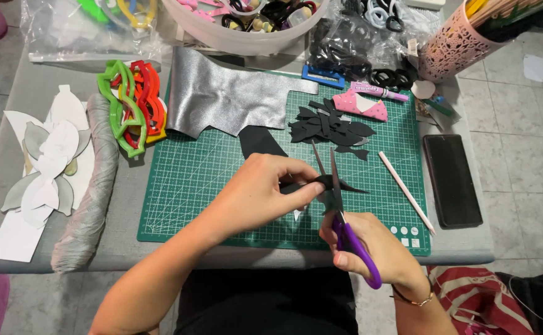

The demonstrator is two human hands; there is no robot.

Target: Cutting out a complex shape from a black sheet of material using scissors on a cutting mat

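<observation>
Black cut-out piece sits at the centre of the frame, pinched in the grip of the left hand, whose fingers are closed on its left end just above the green cutting mat. The right hand, lower right of centre, has its grip closed through the purple handles of the scissors; the blades stand parted and point up the frame, crossing the black piece.

Above the hands, toward the upper middle, a pile of black cut shapes lies on the mat, with a larger black scrap to its left. A silver fabric sheet covers the mat's upper left corner. To the right of the blades a white stick lies slanted on the mat, and a dark phone rests on the table just past the mat's right edge.

At left, green and red plastic templates lie stacked beside a grey fabric roll and white and grey paper shapes. A pink perforated cup stands at the upper right.
</observation>
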